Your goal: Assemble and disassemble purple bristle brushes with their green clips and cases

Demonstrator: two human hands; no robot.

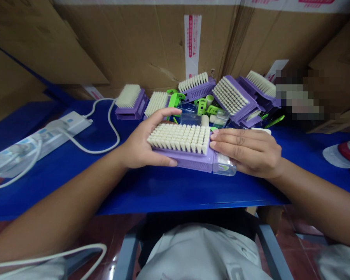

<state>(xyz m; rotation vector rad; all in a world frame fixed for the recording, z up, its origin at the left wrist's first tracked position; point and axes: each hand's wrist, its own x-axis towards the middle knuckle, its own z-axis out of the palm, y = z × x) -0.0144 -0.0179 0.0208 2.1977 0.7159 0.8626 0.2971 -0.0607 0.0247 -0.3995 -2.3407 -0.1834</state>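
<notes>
A purple brush head (179,140) with rows of cream bristles facing up is held just above the blue table, near its front edge. My left hand (142,142) wraps round its left end, thumb along the front side and fingers at the back. At its right end sits a clear plastic piece (224,165) with something green and pale inside. My right hand (251,151) closes over that end, fingertips pressed at the joint between the purple body and the clear piece. My right thumb is hidden.
Behind lie more purple brush heads (231,99), green plastic parts (176,99) and clear pieces. One brush (130,101) stands apart to the left. A white power strip (46,136) with cables lies at the left. Cardboard boxes (151,42) line the back. A red-and-white container (345,151) is at right.
</notes>
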